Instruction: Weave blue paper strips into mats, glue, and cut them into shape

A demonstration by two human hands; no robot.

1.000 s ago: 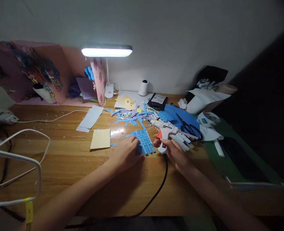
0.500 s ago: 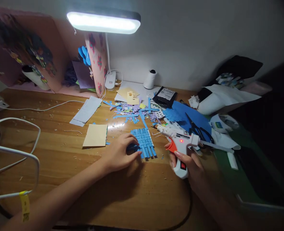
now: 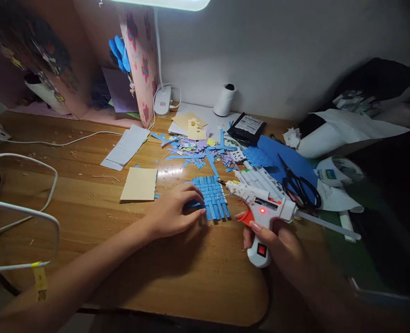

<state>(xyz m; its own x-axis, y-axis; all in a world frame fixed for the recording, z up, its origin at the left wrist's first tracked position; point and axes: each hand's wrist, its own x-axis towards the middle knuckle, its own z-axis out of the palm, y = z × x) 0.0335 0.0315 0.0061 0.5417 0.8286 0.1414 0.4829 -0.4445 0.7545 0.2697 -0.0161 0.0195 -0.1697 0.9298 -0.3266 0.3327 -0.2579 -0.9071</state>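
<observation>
A woven mat of blue paper strips (image 3: 212, 196) lies on the wooden table, with loose strip ends along its near edge. My left hand (image 3: 177, 208) rests at the mat's left side, thumb and fingers apart, fingertips touching its edge. My right hand (image 3: 277, 240) is wrapped round the handle of a white glue gun (image 3: 260, 203) with an orange trigger and a lit red light. The gun's nozzle points left, at the upper right edge of the mat. A clear glue stick (image 3: 330, 225) sticks out of the gun's back.
Paper scraps (image 3: 201, 150) are heaped behind the mat. Black scissors (image 3: 297, 185) lie on blue paper at the right, beside several white markers (image 3: 260, 178). A cream paper square (image 3: 139, 184) sits at the left. A white cable (image 3: 54, 222) loops at the far left.
The view has tilted down and shifted slightly. The glue gun's nozzle has come closer to the mat's upper right edge. My left hand stays at the mat's left side.
</observation>
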